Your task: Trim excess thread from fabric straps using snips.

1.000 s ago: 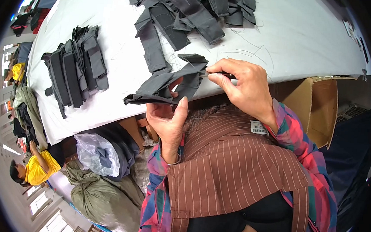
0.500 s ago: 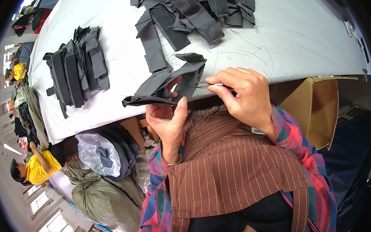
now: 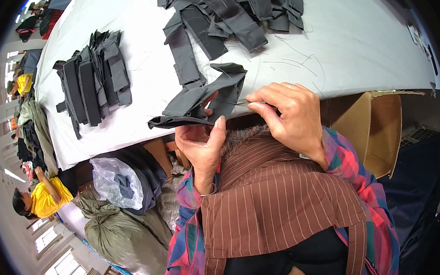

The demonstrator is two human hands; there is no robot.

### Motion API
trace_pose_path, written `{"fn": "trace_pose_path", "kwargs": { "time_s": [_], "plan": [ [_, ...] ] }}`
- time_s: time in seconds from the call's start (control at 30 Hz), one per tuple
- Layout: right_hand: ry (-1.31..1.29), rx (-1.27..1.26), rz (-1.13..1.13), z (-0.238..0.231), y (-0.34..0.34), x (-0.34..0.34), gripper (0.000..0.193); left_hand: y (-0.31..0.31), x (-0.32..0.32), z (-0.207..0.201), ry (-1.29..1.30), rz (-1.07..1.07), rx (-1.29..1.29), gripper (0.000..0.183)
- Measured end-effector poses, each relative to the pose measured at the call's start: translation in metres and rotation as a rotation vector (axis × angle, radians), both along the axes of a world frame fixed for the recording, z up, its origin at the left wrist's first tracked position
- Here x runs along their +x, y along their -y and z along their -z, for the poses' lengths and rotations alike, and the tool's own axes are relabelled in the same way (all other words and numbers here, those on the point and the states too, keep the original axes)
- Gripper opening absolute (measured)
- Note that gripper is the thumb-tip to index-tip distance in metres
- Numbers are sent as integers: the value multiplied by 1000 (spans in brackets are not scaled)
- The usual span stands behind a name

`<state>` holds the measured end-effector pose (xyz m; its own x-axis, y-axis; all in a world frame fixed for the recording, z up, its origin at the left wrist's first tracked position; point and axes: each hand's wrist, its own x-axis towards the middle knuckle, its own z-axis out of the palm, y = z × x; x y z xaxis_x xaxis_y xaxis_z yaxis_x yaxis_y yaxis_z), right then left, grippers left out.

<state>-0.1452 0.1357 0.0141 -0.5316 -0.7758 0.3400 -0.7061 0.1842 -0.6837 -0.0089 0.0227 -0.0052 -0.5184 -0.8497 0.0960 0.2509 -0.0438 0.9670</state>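
My left hand [image 3: 203,145] is closed on a dark grey fabric strip [image 3: 194,99], folded over on itself. It holds the strip just above the table's near edge, with fingers partly behind the cloth and the thumb in front. To the right, my right hand [image 3: 294,112] pinches a small, thin metal tool [image 3: 243,103], its tip pointing left at the strip. Most of the tool is hidden by the fingers, so its exact kind is unclear. Beyond my hands, a loose heap of similar grey strips [image 3: 237,17] lies on the white table [image 3: 137,82].
A neater pile of grey strips [image 3: 90,81] lies at the left. Loose threads [image 3: 290,61] are scattered on the table. An open cardboard box [image 3: 381,132] stands below the right edge. A clear plastic bag [image 3: 116,181] and an olive sack [image 3: 123,237] sit lower left, near a person in yellow [image 3: 50,197].
The strip and both hands have shifted very slightly to the right in the picture, as has the table's content. Both grips look the same.
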Motion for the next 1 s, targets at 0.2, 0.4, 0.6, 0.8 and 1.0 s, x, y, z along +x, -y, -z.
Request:
{"fn": "trace_pose_path", "kwargs": {
  "time_s": [0.2, 0.4, 0.6, 0.8, 1.0],
  "plan": [
    [-35, 13, 20, 1, -1, 1, 7, -1, 1, 1, 3, -10, -16, 48],
    [-46, -3, 39, 2, 2, 3, 7, 0, 1, 1, 30, -5, -63, 49],
    [-56, -25, 36, 3, 3, 4, 7, -1, 0, 0, -14, -8, -46, 49],
    [-62, -34, 21, 0, 5, 5, 8, -2, 0, -2, -33, 4, -36, 49],
    [0, -80, -23, 4, 9, 6, 13, -1, 4, 7, -10, -7, -25, 49]
  ]
}}
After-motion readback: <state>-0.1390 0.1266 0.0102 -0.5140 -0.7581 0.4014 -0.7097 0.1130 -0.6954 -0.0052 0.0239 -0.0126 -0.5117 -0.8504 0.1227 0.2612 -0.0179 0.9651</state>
